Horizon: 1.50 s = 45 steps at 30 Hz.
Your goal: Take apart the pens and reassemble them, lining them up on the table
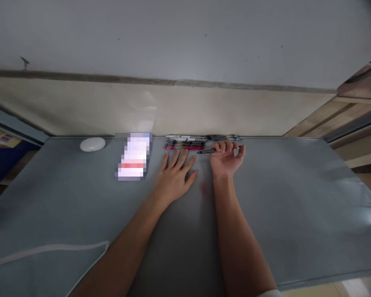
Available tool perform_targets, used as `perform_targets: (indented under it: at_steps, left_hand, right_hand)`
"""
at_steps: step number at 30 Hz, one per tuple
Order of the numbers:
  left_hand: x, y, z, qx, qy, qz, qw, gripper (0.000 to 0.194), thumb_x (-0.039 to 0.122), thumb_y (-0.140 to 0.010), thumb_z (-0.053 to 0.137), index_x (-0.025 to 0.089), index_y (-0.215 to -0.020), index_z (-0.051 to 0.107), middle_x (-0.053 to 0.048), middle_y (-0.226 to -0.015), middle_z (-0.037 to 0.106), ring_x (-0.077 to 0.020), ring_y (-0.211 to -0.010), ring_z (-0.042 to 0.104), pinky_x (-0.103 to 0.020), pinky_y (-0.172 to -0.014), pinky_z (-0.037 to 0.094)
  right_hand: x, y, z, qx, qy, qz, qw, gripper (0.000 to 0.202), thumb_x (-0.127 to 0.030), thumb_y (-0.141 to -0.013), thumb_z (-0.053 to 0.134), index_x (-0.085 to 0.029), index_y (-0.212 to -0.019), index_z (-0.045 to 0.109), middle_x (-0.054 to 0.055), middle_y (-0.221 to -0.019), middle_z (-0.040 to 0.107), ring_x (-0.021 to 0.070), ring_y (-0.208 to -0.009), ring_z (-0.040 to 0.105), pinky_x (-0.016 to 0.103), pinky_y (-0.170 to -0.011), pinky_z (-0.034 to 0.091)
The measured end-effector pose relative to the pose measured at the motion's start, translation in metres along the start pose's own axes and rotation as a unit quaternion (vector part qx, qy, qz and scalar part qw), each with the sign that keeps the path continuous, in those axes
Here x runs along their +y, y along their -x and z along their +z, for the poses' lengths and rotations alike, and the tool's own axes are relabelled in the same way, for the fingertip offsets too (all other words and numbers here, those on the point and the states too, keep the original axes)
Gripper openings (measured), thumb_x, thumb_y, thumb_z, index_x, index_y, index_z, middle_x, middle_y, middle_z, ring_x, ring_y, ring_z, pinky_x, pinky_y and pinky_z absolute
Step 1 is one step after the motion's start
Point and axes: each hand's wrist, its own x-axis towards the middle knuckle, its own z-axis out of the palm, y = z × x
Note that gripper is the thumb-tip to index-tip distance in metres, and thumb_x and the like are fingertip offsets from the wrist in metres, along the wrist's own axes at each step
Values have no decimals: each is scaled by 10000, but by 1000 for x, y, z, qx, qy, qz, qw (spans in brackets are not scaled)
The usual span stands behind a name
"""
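Note:
My left hand [173,175] lies flat on the grey table, palm down with its fingers spread. Its fingertips are just short of a row of pens, the nearest being a red pen [185,147]. My right hand [226,159] is turned palm up, its fingers curled around a black pen [205,151]. That pen lies crosswise, its tip pointing left and its middle partly hidden by the fingers. Behind the red one are several dark pens [185,142] and a white pen [179,137]. More dark pens [224,137] lie beyond my right hand, against the wall.
A phone [134,156] with a blurred, lit screen lies left of the pens. Further left sits a white rounded object [93,144] like a mouse. A pale wall [219,109] borders the table's [281,198] back edge. A white strip [49,248] crosses the front left.

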Motion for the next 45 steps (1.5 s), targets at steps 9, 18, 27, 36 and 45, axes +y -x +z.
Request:
perform_targets:
  at_steps: [9, 18, 27, 36, 45]
  left_hand:
    - [-1, 0, 3, 0, -11, 5, 1000, 515, 436, -950, 405, 241, -1426, 426, -79, -1534, 327, -314, -1419, 268, -573, -1158, 127]
    - [0, 0, 2, 5, -4, 3, 1000, 514, 436, -948, 410, 244, -1425, 425, -81, -1531, 335, -311, -1419, 268, -568, -1158, 128]
    - [0, 0, 2, 2, -18, 7, 1000, 518, 443, -951, 399, 241, -1427, 426, -79, -1532, 331, -313, -1419, 268, -570, -1155, 128]
    - [1, -1, 2, 6, -28, 9, 1000, 514, 439, -950, 406, 241, -1424, 430, -81, -1526, 344, -319, -1414, 277, -573, -1147, 160]
    - [0, 0, 3, 13, -26, 11, 1000, 512, 439, -950, 412, 233, -1418, 438, -88, -1521, 352, -326, -1406, 295, -582, -1142, 167]
  right_hand:
    - [0, 1, 1, 28, 72, -30, 997, 385, -465, -914, 361, -227, -611, 368, -65, -559, 281, 109, -484, 322, 266, -499, 355]
    - [1, 0, 0, 14, 83, -34, 996, 324, -335, -860, 415, -225, -594, 267, -72, -551, 229, 110, -482, 296, 264, -493, 341]
    - [1, 0, 0, 15, 81, -16, 996, 328, -386, -872, 396, -228, -601, 298, -70, -553, 246, 110, -484, 305, 263, -498, 343]
    - [1, -2, 0, 19, 107, -32, 994, 356, -387, -883, 369, -226, -592, 240, -71, -554, 186, 112, -476, 268, 262, -488, 317]
    - [1, -2, -3, 1, 73, -22, 997, 334, -311, -832, 416, -221, -597, 196, -74, -546, 181, 107, -478, 258, 256, -493, 318]
